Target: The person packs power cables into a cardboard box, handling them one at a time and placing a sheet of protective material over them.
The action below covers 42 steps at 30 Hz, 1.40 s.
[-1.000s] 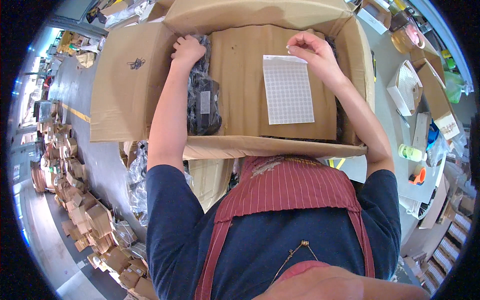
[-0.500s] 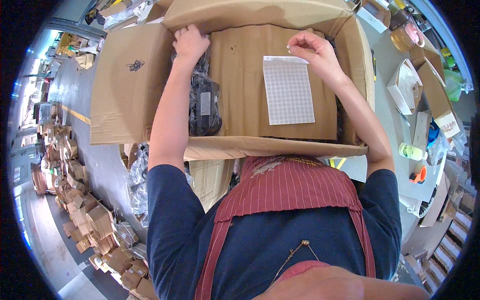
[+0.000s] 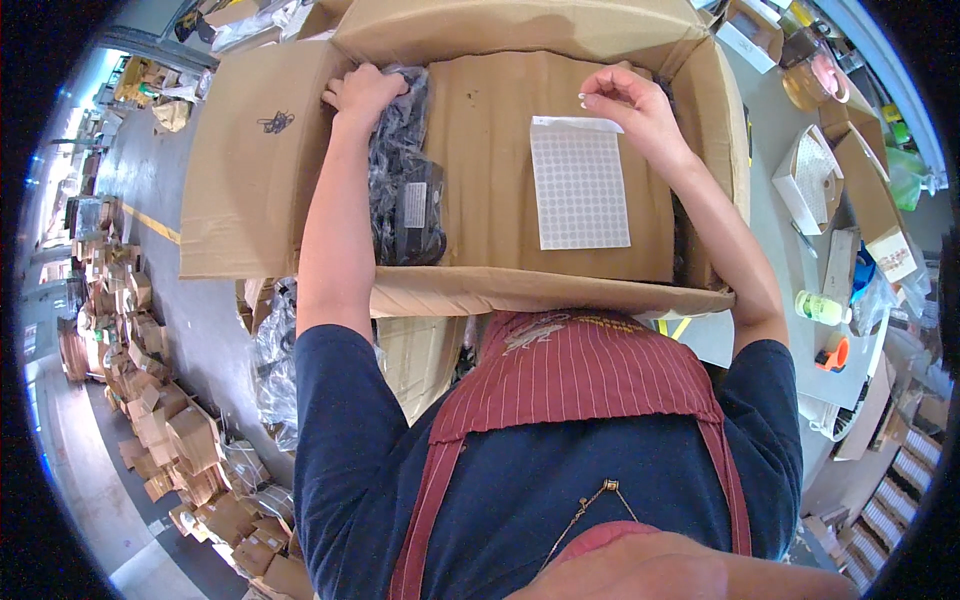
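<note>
An open cardboard box [image 3: 520,285] stands before me. Along its left inner side lie black items in clear plastic bags [image 3: 408,210], one with a white label. My left hand [image 3: 365,95] is at the far left of the box, fingers curled down against the clear plastic; its fingertips are partly hidden. Brown cardboard [image 3: 485,170] covers the rest of the contents, and a white sheet of round stickers [image 3: 580,185] lies on it. Just above the sheet's top edge, my right hand [image 3: 635,110] pinches a small white sticker [image 3: 583,100] between thumb and forefinger.
The left flap [image 3: 250,170] folds outward. On the grey table to the right are a white carton [image 3: 808,180], a pen [image 3: 803,240], a green-labelled bottle [image 3: 822,306] and an orange tape roll [image 3: 833,352]. Many cartons [image 3: 190,435] are heaped on the left floor.
My left hand has shifted slightly left and nearer, uncovering more bagged items at the far end. The right hand stays almost in place, still pinching the small white sticker.
</note>
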### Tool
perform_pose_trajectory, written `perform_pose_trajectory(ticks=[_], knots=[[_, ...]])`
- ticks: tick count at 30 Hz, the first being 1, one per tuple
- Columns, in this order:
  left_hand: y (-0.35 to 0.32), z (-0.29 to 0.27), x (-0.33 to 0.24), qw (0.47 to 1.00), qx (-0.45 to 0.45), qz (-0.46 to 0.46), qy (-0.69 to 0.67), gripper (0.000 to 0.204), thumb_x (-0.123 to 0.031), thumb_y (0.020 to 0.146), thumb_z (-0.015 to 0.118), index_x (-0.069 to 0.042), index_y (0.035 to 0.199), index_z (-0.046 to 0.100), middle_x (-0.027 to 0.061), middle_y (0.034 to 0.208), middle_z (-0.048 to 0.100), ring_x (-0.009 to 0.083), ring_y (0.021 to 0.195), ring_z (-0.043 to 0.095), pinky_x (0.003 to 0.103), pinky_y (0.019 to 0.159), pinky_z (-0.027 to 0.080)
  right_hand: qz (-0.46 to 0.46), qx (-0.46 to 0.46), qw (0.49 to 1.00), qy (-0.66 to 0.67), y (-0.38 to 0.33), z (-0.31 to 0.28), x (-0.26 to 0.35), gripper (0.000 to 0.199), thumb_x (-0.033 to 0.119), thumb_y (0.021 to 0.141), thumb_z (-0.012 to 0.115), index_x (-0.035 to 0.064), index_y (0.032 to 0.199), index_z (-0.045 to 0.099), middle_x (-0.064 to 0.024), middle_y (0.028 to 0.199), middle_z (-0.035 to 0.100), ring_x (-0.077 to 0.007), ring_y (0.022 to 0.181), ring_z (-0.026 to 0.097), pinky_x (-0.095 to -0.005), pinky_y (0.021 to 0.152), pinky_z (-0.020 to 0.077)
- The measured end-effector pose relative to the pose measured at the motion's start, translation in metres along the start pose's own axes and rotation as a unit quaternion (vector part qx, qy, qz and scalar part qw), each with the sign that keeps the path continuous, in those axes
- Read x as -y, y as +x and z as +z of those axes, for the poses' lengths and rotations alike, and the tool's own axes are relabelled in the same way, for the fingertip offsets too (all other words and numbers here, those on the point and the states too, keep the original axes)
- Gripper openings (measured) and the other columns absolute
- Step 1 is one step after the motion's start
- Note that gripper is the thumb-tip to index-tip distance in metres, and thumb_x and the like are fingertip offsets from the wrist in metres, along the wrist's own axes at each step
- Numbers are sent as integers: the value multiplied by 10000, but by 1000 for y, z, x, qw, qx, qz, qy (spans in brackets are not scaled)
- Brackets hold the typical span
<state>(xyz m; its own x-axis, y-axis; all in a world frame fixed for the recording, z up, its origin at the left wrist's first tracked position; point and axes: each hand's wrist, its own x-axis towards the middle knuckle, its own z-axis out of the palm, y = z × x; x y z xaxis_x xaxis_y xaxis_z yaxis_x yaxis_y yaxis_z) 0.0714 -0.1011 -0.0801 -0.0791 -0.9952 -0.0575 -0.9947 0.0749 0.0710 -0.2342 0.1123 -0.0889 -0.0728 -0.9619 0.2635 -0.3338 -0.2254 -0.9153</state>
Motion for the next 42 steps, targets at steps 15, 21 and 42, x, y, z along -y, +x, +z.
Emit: perform_pose_trajectory(ticks=[15, 21, 42], knots=[[-46, -61, -35, 870, -373, 291, -141, 265, -231, 627, 747, -156, 880, 725, 58, 788, 666, 269, 868, 574, 367, 772, 502, 29, 4, 1000, 9, -1, -5, 12, 127, 125, 859, 659, 31, 945, 659, 3, 836, 642, -76, 813, 573, -246, 762, 465], [-58, -85, -36, 778, -339, 286, -445, 220, -68, 640, 735, -71, 856, 695, 46, 781, 643, 200, 833, 615, 300, 749, 499, 33, 11, 999, 26, -2, -8, 19, 124, 115, 865, 653, 25, 951, 659, 3, 863, 642, -76, 822, 574, -242, 772, 461], [-58, -112, 22, 673, -345, 241, -609, 412, -63, 803, 603, 65, 1189, 539, 188, 1147, 601, 356, 1087, 578, 518, 982, 456, 45, -118, 905, 407, 6, -44, 9, 201, 92, 894, 586, -10, 1067, 587, -79, 966, 630, -212, 955, 612, -358, 992, 414]])
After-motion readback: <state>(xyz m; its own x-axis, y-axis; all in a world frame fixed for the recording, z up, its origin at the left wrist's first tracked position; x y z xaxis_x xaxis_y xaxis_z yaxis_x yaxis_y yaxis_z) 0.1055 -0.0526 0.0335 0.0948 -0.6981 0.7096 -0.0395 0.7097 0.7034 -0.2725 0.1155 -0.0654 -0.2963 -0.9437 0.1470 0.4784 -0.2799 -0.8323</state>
